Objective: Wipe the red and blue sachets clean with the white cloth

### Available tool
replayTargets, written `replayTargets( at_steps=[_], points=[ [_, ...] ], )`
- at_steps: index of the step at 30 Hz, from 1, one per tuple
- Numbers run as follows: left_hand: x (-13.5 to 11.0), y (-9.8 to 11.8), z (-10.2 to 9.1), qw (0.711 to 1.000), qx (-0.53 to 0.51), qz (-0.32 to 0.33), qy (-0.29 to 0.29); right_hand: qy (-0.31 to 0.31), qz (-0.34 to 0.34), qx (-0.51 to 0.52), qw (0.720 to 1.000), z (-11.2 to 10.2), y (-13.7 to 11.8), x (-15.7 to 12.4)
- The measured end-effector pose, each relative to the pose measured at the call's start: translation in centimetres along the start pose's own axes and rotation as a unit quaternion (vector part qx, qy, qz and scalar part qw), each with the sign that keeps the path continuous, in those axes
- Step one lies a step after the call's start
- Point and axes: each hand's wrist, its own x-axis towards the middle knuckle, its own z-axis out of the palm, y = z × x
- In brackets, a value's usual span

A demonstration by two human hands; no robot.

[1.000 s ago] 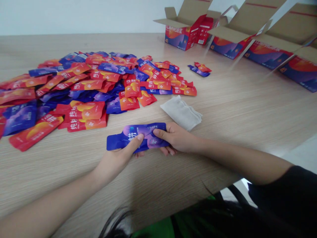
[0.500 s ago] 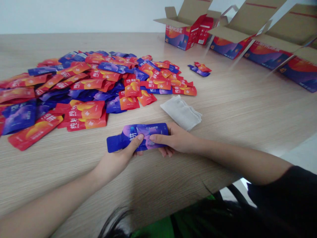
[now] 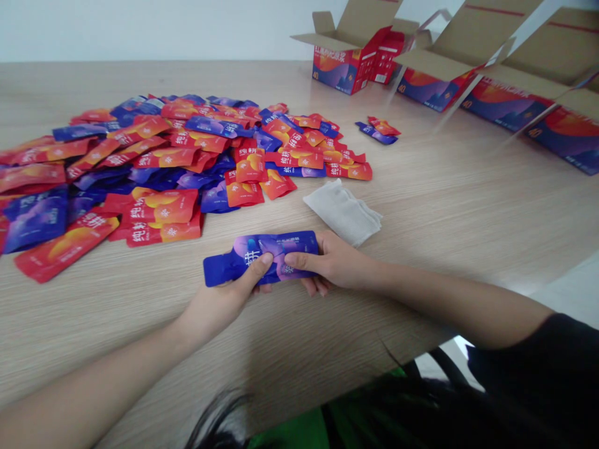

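Wooden tabletop (image 3: 468, 199): blue-purple foil pouch (image 3: 276, 244) held in both hands

Since the earlier view the right thumb (image 3: 299, 259) has slid slightly leftward along the pouch, which lies about where it was, near the tabletop's near edge. The left hand (image 3: 218, 302) and right hand (image 3: 337, 265) are both closed narrowly around it, thumbs on top, fingers beneath. A folded white cloth (image 3: 341, 212) lies just beyond the right hand. A heap of red-orange and blue pouches (image 3: 163, 159) spreads toward the left edge, and open red cardboard cartons (image 3: 503, 103) line the far right edge.

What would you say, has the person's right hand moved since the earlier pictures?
Yes, slightly: the right hand has shifted toward the left hand, away from the folded cloth, which has stayed in place.
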Motion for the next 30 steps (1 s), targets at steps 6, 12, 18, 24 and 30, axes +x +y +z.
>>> replayTargets(
  at_steps=[6, 12, 18, 24, 30],
  points=[
    [-0.15, 0.31, -0.07, 1.000, 0.004, 0.003, -0.011, 0.007, 0.001, 0.006, 1.000, 0.10, -0.02, -0.07],
    [-0.10, 0.33, -0.06, 1.000, -0.005, -0.002, -0.010, 0.011, 0.003, 0.008, 1.000, 0.10, 0.18, 0.00],
    [-0.21, 0.42, 0.00, 1.000, -0.010, -0.013, -0.009, 0.008, 0.003, 0.023, 1.000, 0.04, 0.36, 0.09],
    [-0.17, 0.43, 0.00, 1.000, -0.014, -0.003, -0.016, 0.000, 0.005, 0.028, 1.000, -0.08, 0.32, 0.16],
    [-0.18, 0.62, 0.09, 0.999, -0.035, -0.012, -0.027, -0.007, 0.001, 0.030, 1.000, -0.09, 0.41, 0.23]
  ],
)
